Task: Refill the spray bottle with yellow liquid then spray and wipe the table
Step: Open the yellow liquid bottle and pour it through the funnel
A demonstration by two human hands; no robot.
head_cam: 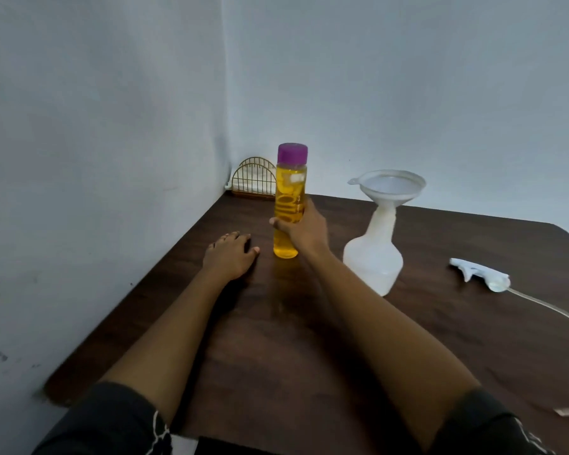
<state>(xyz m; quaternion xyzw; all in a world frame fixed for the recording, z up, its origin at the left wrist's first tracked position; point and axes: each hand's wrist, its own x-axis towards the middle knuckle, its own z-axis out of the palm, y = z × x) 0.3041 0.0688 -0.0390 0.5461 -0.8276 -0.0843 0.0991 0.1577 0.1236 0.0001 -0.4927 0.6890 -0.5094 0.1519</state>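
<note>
left sleeve (112, 418): dark with a white print, cut off by the bottom edge.
my left hand (230, 254): palm down on the table (276, 339), fingers loosely spread, holding nothing.
wire holder (253, 180): gold, in the back corner; something white inside, too dim to name.
yellow bottle (289, 205): upright, base on the table just right of my left hand, purple cap (292, 152) on; a small white label, blurred and unreadable.
my right hand (301, 226): wrapped round the yellow bottle's middle; fingers mostly hidden behind it.
spray bottle (373, 257): translucent white, headless, no visible writing.
funnel (388, 185): seated in its neck.
spray head (480, 274): lying apart at right.
tube (552, 310): cut off by the right edge.
</note>
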